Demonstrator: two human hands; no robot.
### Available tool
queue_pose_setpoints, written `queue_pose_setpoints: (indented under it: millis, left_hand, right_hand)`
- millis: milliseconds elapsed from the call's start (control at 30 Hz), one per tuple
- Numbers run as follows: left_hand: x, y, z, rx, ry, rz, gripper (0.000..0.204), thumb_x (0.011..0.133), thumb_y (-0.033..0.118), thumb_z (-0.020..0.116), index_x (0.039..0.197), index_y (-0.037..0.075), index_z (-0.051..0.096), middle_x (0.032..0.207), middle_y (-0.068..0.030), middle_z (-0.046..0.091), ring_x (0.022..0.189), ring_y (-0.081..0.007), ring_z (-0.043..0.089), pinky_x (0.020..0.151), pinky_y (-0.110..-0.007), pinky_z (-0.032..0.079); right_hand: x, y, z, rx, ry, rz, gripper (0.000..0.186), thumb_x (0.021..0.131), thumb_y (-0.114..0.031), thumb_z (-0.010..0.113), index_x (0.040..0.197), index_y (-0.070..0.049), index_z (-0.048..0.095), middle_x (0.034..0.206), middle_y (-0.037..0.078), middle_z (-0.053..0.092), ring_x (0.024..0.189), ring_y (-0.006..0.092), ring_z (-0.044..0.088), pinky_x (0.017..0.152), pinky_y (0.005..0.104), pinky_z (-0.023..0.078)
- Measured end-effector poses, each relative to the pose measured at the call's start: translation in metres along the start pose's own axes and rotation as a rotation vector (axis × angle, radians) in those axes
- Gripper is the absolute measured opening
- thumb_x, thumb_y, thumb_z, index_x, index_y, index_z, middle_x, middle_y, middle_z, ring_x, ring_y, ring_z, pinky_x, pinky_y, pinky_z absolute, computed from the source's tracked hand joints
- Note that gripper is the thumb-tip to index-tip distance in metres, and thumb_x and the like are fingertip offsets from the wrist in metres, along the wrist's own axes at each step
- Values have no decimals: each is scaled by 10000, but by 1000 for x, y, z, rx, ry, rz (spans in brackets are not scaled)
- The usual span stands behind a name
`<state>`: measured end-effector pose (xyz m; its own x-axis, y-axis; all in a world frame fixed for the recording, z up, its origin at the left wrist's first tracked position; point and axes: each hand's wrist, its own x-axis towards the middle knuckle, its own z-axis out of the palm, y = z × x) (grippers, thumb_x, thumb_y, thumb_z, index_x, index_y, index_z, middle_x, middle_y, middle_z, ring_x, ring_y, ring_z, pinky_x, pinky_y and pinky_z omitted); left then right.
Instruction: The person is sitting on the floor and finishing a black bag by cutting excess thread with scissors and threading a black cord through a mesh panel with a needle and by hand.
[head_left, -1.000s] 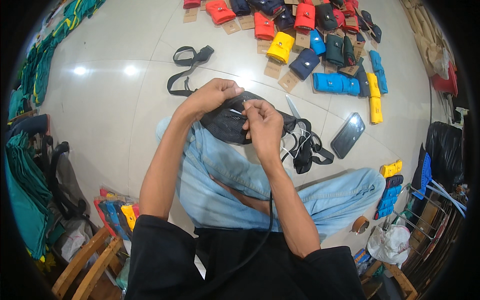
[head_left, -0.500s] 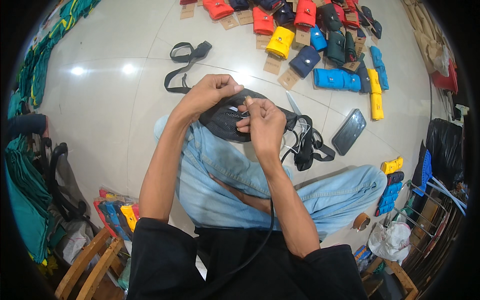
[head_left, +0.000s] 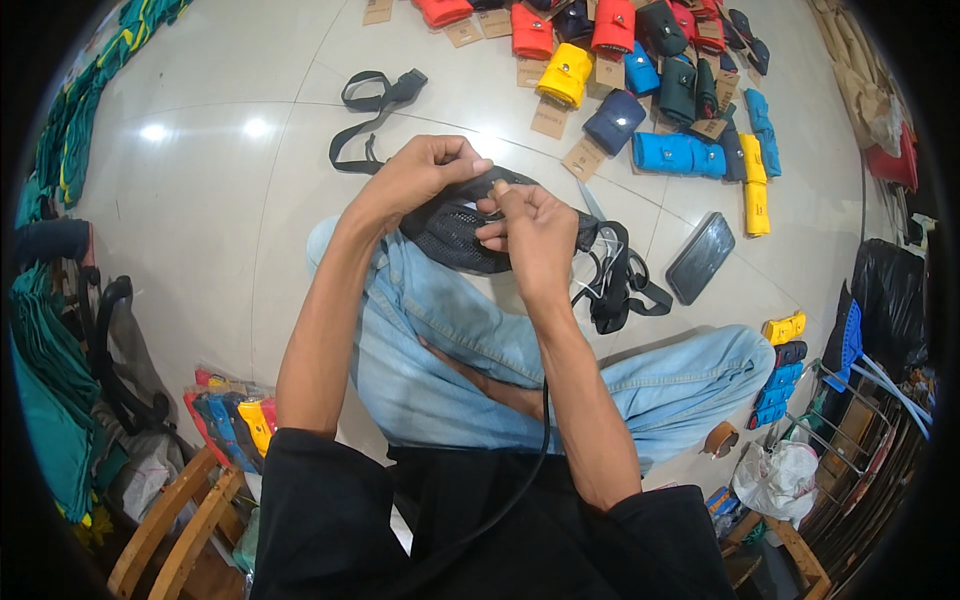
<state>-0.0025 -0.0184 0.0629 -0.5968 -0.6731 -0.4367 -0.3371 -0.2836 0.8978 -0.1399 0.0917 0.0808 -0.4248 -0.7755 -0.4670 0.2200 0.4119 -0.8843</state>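
Left hand [head_left: 418, 178] pinches the black mesh bag [head_left: 452, 238]; right hand [head_left: 541, 232] half-curled, its hold unclear. Glossy tiled floor [head_left: 225, 190] bears coloured pouches [head_left: 565, 76] at one o'clock, phone [head_left: 701, 258] at three.

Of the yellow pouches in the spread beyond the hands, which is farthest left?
The yellow pouch showing a silver snap, upper-left of the snapped navy pouch; the long yellow strip lies far right, near the phone.

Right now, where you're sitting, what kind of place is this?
Maybe a small workshop or stockroom for fabric goods: there are many colourful pouches with cardboard tags on the floor, stacked green cloth and a black mesh bag.
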Motion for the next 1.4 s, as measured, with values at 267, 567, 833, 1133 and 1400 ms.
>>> queue_pose_setpoints:
  millis: [267,567,833,1133,1400]
  left_hand:
    - [-1,0,0,29,9,0,234,933,314,717,875,87,723,775,39,650,757,-60,540,775,-233,409]
    - [-1,-1,0,-5,-4,42,219,924,296,728,881,82,734,775,36,664,769,-63,550,794,-243,423]
    - [-3,6,-4,22,3,-55,240,935,264,701,1012,46,764,800,23,680,790,-75,567,779,-224,426]
    - [10,9,-15,81,-190,-33,218,908,132,691,1060,-10,757,819,-22,703,720,-88,596,663,-227,475]
    - [12,3,-12,140,-112,30,154,882,108,698,949,-20,750,766,-20,685,662,-79,577,617,-236,460]
  right_hand:
    - [0,-2,0,-14,1,6,258,979,-166,630,929,82,679,815,139,726,599,150,690,521,244,541]
    - [0,0,1,7,-5,1,256,986,-167,624,956,81,682,826,137,730,610,150,692,531,237,532]
    - [-2,-1,0,74,-45,17,280,1006,-181,602,1018,88,681,861,143,731,647,154,702,562,232,535]
    - [-2,2,1,83,-52,20,264,1010,-161,580,995,84,679,865,146,726,655,162,706,581,245,543]
    - [0,2,1,78,-64,24,266,1005,-165,583,1003,82,681,870,151,727,668,162,711,585,249,550]
